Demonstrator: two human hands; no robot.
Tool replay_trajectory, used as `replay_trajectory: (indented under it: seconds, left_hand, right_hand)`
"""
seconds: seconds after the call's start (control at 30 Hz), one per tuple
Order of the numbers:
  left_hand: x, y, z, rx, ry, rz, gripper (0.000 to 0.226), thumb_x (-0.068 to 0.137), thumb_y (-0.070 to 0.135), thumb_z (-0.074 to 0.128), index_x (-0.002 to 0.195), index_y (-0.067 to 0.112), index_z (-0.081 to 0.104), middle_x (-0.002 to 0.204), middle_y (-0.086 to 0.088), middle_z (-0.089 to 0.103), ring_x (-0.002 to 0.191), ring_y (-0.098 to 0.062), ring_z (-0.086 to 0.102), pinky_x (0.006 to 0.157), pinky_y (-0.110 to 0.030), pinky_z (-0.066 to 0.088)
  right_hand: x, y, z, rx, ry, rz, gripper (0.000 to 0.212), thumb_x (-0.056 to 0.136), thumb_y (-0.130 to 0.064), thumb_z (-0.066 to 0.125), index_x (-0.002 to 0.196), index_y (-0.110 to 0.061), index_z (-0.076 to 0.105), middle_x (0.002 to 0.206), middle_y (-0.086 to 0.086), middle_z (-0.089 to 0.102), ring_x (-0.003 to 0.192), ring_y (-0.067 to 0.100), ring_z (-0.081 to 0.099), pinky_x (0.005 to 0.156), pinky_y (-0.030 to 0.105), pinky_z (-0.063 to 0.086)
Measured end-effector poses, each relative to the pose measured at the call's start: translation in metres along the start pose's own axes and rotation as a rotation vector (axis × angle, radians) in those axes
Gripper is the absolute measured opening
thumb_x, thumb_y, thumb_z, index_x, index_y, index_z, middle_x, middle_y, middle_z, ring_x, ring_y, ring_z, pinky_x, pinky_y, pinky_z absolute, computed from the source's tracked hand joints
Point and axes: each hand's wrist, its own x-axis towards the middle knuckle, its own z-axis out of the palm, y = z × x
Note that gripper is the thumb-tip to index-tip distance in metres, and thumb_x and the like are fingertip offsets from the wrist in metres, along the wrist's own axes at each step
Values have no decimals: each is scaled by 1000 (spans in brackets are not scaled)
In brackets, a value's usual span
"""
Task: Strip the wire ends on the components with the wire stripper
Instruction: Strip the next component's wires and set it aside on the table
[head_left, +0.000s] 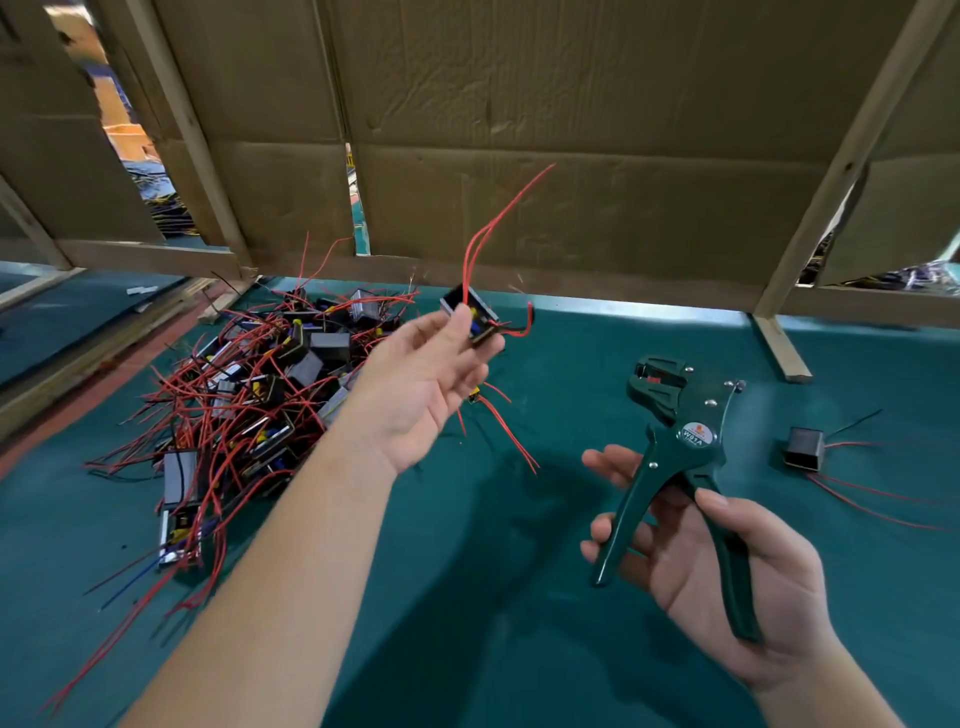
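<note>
A person's left hand (423, 395) pinches a small black component (477, 321) above the green table (597, 332), its red wires (470, 254) trailing upward, while the right hand (727, 566) curls around the handles of a green wire stripper (670, 457), right of a heaped pile of wired components (244, 395)
</note>
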Motion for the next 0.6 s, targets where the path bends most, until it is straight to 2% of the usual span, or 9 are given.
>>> replay_trajectory:
  seconds: [0.1, 0.2, 0.37, 0.43, 0.5, 0.6]
  left_hand:
    - [-5, -22, -1, -32, 0, -8, 28, 71, 21, 67, 95, 18, 53, 93, -4, 73, 82, -15, 73, 66, -19, 56]
    - [-8, -38, -3, -21, 6, 22, 40, 71, 16, 69, 107, 25, 55, 94, -5, 69, 86, -20, 72, 67, -21, 56]
    - [-12, -61, -7, 199, 105, 181, 28, 88, 4, 64, 107, 25, 58, 83, 2, 70, 82, -20, 73, 64, -19, 53]
    - [-14, -71, -10, 297, 193, 243, 27, 87, 4, 67, 105, 22, 58, 89, -5, 69, 80, -22, 73, 63, -21, 53]
    - [-16, -80, -12, 402, 257, 271, 28, 83, 9, 72, 104, 23, 58, 92, -7, 70, 78, -23, 73, 65, -26, 55]
    - [-20, -86, -13, 552, 254, 244, 30, 78, 20, 78, 99, 29, 58, 85, 3, 72, 71, -22, 72, 70, -42, 59]
  right_hand:
    - [0, 0, 0, -17, 18, -6, 75, 56, -27, 85, 120, 5, 62, 137, 24, 51, 82, 37, 65, 77, 53, 54]
    - [1, 0, 0, -34, 33, -7, 75, 54, -28, 85, 119, 3, 63, 137, 23, 52, 81, 36, 65, 77, 52, 55]
    - [1, 3, 2, -51, 37, -21, 82, 54, -27, 86, 123, 7, 58, 132, 23, 52, 81, 40, 63, 75, 55, 53]
    - [2, 4, 3, -79, 28, -44, 86, 56, -26, 86, 127, 8, 53, 132, 21, 53, 80, 42, 62, 75, 57, 52]
    - [4, 7, 6, -120, 9, -75, 89, 59, -25, 84, 131, 10, 47, 135, 18, 53, 81, 44, 61, 75, 58, 51]
    - [10, 12, 11, -156, -3, -102, 90, 61, -24, 83, 135, 7, 41, 127, 15, 59, 82, 44, 61, 77, 59, 50]
